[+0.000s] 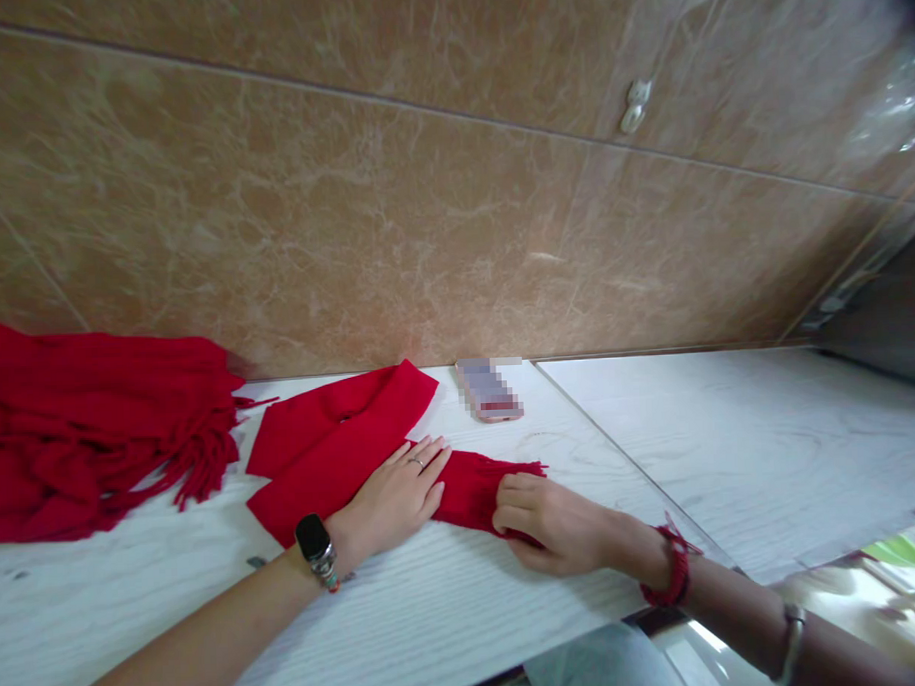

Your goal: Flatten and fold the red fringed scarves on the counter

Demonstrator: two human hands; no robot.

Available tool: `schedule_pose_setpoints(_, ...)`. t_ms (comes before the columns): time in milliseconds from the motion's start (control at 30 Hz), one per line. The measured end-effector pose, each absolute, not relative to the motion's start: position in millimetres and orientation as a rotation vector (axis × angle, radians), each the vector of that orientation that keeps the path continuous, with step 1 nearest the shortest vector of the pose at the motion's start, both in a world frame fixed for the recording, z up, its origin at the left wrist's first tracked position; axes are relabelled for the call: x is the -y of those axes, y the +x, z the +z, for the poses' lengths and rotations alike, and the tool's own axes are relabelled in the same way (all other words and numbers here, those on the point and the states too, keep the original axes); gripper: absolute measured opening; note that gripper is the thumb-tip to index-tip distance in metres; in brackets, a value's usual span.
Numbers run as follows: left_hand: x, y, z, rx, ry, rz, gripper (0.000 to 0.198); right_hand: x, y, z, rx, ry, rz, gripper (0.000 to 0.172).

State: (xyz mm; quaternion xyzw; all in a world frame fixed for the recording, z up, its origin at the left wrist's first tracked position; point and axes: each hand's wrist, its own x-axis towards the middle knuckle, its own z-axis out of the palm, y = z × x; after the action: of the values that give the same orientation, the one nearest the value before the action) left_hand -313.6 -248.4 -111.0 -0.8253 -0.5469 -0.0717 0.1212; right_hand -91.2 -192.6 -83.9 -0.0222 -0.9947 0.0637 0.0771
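Observation:
A red scarf (pixel 342 462) lies on the white wood-grain table, bent back on itself at its left part. My left hand (pixel 399 495) rests flat on it near the middle, fingers stretched out and pointing right. At the scarf's right end, my right hand (pixel 550 520) has its fingers curled round the edge close to the fringe. The hand hides part of that end. A watch (pixel 316 546) is on my left wrist and a red braided bracelet (pixel 669 566) on my right.
A pile of red fringed scarves (pixel 93 436) lies at the left. A phone (pixel 489 390) lies behind my hands near the brown tiled wall (pixel 348 217). A seam crosses the white table (pixel 730 424) on the right. Something light green (pixel 898 550) shows below the table's right edge.

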Motion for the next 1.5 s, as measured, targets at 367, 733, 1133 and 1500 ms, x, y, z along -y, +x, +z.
schedule_pose_setpoints(367, 246.8, -313.4, -113.5, 1.608, -2.414, -0.259, 0.043, 174.1, -37.1, -48.8, 2.883, -0.318, 0.227, 0.015)
schedule_pose_setpoints(733, 245.2, -314.1, -114.7, 1.588, -2.447, -0.276, 0.042, 162.9, -96.3, -86.7, 2.907, -0.217, 0.142, 0.012)
schedule_pose_setpoints(1133, 247.6, -309.5, -114.8, 1.625, -2.437, -0.300, 0.041, 169.9, -48.0, -58.4, 2.830, -0.375, 0.148, 0.018)
schedule_pose_setpoints(1500, 276.5, -385.2, -66.8, 1.809, -2.155, -0.441, 0.034, 178.2, -135.1, -81.7, 2.942, -0.290, 0.276, 0.040)
